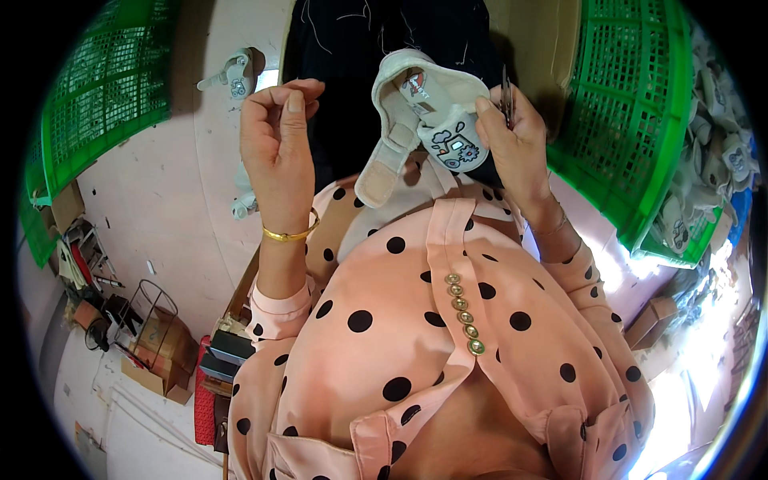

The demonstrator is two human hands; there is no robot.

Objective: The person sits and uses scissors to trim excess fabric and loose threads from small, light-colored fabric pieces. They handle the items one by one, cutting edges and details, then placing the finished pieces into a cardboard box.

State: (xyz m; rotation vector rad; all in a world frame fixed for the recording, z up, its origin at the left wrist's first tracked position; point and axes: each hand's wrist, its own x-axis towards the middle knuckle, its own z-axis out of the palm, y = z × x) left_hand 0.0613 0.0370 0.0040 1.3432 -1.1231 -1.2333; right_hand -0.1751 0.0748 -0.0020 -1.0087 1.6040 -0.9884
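Both hands raised, left hand [278, 132] seemingly pinched

A small off-white fabric baby shoe [428, 120] is seen, marked with a cartoon patch in blue, orange and white, and a red-and-blue label is shown on its pale insole. A thin gold bangle [290, 234] is picked out on the wrist. A peach-pink blouse dotted with black spots [400, 320] is spread below, closed by a row of gold buttons [464, 314]. Bright green plastic lattice crates [632, 112] are seen at both sides, and more off-white shoes [720, 152] are heaped at the right.
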